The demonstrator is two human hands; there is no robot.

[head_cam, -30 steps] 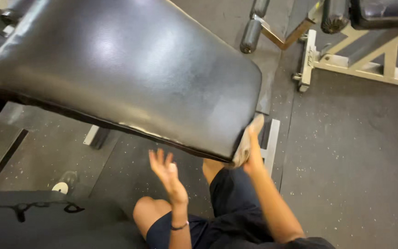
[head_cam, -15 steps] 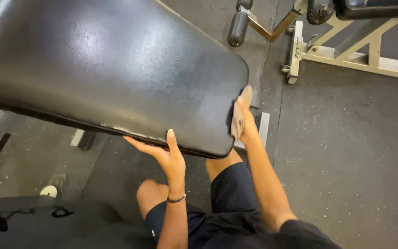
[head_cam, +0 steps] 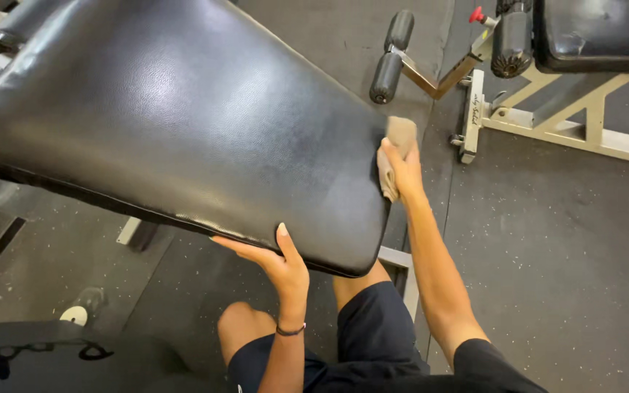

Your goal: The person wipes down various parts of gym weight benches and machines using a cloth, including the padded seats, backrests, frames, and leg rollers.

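Left hand: the left hand (head_cam: 278, 262) grips the near lower edge of the black padded bench (head_cam: 183, 124), thumb up on the top face.
Right hand: the right hand (head_cam: 402, 164) presses a tan cloth (head_cam: 396, 149) against the pad's end edge.
Bench: tilted, glossy, above a grey speckled rubber floor (head_cam: 547, 255).
Beyond: a cream-framed machine (head_cam: 569, 120) with black foam rollers (head_cam: 393, 57).

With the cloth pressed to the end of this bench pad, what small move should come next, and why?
Probably slide the cloth further along the pad's end edge. The right hand presses it against the end of the black bench pad, while the left hand grips the near edge, steadying it; the far end corner looks not yet reached.
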